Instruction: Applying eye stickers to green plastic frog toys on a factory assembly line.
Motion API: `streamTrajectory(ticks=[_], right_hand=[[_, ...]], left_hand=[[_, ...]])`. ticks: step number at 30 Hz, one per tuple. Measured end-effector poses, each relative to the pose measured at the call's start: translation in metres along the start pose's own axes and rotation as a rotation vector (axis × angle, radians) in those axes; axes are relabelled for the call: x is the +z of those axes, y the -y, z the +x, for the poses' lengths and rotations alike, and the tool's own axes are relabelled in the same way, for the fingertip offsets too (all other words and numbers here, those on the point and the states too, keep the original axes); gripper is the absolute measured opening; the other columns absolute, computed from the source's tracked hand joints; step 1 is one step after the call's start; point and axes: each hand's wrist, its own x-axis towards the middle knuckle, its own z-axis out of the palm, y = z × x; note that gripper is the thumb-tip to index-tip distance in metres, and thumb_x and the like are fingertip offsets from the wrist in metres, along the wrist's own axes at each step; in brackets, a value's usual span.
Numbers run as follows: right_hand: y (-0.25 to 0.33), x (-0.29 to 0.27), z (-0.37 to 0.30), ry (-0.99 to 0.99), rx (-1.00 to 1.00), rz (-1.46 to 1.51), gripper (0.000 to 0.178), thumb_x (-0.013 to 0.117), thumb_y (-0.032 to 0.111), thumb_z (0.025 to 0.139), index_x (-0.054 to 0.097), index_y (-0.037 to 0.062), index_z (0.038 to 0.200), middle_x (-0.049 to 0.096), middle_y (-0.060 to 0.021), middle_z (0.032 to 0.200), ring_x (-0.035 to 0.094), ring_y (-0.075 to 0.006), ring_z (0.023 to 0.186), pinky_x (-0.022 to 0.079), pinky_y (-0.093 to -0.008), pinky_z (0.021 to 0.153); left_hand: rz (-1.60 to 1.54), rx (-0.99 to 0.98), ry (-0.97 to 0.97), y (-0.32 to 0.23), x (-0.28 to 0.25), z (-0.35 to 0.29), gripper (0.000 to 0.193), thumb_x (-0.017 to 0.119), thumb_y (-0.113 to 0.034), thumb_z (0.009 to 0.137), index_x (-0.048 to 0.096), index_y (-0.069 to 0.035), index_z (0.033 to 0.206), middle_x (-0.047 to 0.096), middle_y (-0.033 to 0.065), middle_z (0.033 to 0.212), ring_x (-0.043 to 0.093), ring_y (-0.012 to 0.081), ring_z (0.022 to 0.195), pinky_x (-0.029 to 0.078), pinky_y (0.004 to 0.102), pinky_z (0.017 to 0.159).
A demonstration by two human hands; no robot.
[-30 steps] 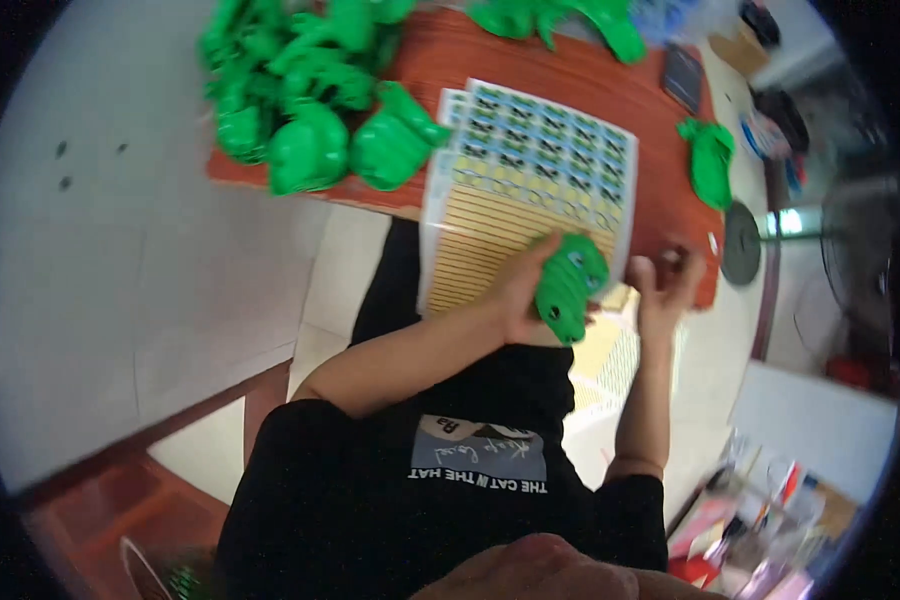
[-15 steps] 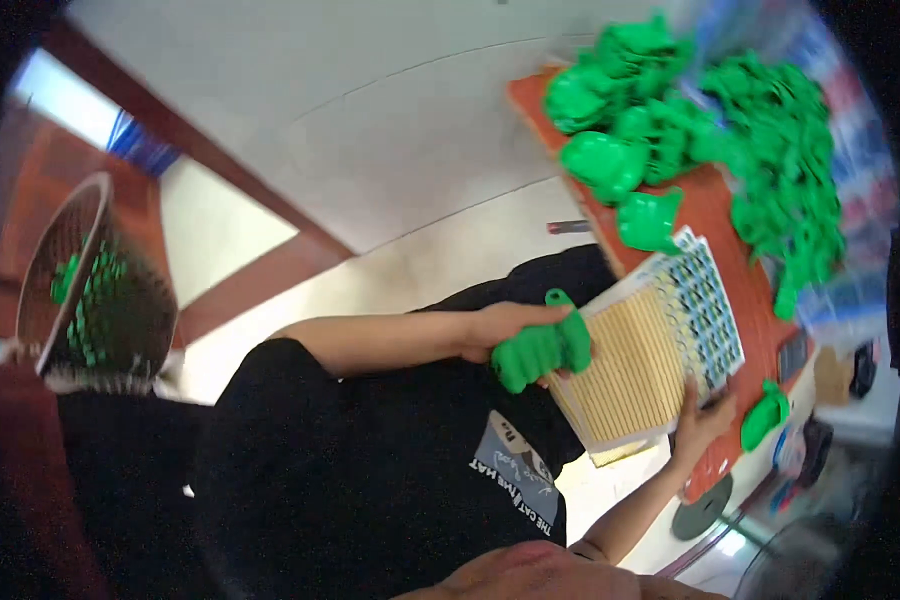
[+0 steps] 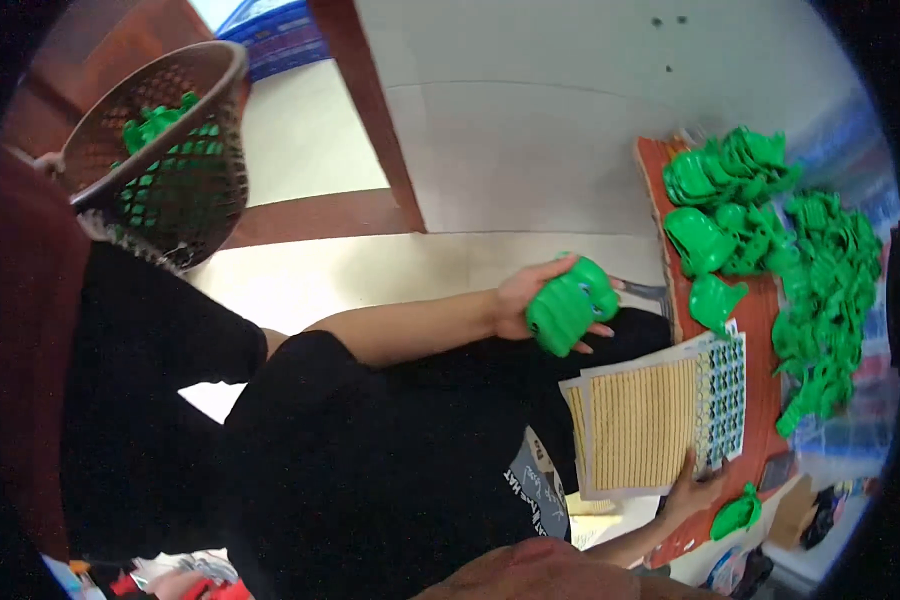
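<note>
My left hand (image 3: 518, 300) is closed around a green plastic animal-head shell (image 3: 567, 312), a rounded, ridged piece with a blue-and-white eye sticker on it. Its fingertips show past the shell's lower edge, above my dark lap. My right hand (image 3: 692, 492) grips the near edge of a sticker sheet (image 3: 642, 425), thumb on top. The sheet has a bare tan striped part and rows of blue-and-black eye stickers (image 3: 722, 400). More sheets lie under it, and the stack reaches from my lap onto the table edge. One loose green shell (image 3: 715, 302) sits just beyond the stickers.
The red-brown table (image 3: 760, 345) carries stacked green shells (image 3: 715, 175) and a large heap of green pieces (image 3: 825, 290). Near my right hand are another green piece (image 3: 737, 513) and a dark phone-like slab (image 3: 776, 470). A brown mesh basket (image 3: 195, 180) with green pieces stands at left.
My left hand has moved away from the sheets and turned the shell, so its eye sticker shows. My right hand stays on the sheet edge. The whole view has swung.
</note>
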Motion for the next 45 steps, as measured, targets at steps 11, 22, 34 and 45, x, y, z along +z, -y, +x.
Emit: streamTrajectory(ticks=[11,22,34,45], right_hand=[[-0.013,-0.007,-0.004,-0.061,-0.025,-0.095,0.063,0.072,0.039,0.067,0.051,0.0006,0.113,0.057,-0.0228,0.097,0.054,-0.0334,0.090,0.043,-0.0411,0.078],[0.019,-0.003,-0.011,-0.078,0.038,-0.193,0.064,0.074,0.042,0.061,0.051,0.0056,0.108,0.053,-0.0109,0.087,0.047,-0.0280,0.084,0.035,-0.0423,0.076],[0.036,-0.011,-0.015,-0.079,0.121,-0.159,0.062,0.076,0.039,0.059,0.050,0.0082,0.106,0.052,-0.0090,0.092,0.047,-0.0269,0.087,0.034,-0.0398,0.079],[0.036,-0.012,-0.014,-0.092,0.158,-0.195,0.058,0.077,0.034,0.059,0.052,0.0066,0.104,0.050,-0.0101,0.090,0.046,-0.0286,0.088,0.034,-0.0403,0.078]], left_hand=[[-0.095,-0.023,0.037,0.014,0.017,0.012,0.057,0.031,-0.050,0.089,0.037,-0.009,0.128,0.043,0.0118,0.128,0.048,0.0370,0.107,0.040,0.0530,0.087],[1.406,0.613,-0.073,-0.055,0.068,0.029,0.048,0.048,-0.028,0.087,0.038,-0.002,0.127,0.044,0.0133,0.125,0.044,0.0229,0.114,0.035,0.0358,0.094],[2.032,0.827,0.635,-0.068,0.094,0.165,0.031,0.063,-0.018,0.076,0.059,-0.012,0.106,0.050,0.0058,0.122,0.046,0.0291,0.112,0.029,0.0455,0.101],[2.537,0.787,0.250,0.022,0.072,0.203,0.041,0.056,-0.034,0.078,0.056,-0.010,0.112,0.052,0.0093,0.118,0.043,0.0447,0.110,0.035,0.0509,0.091]])
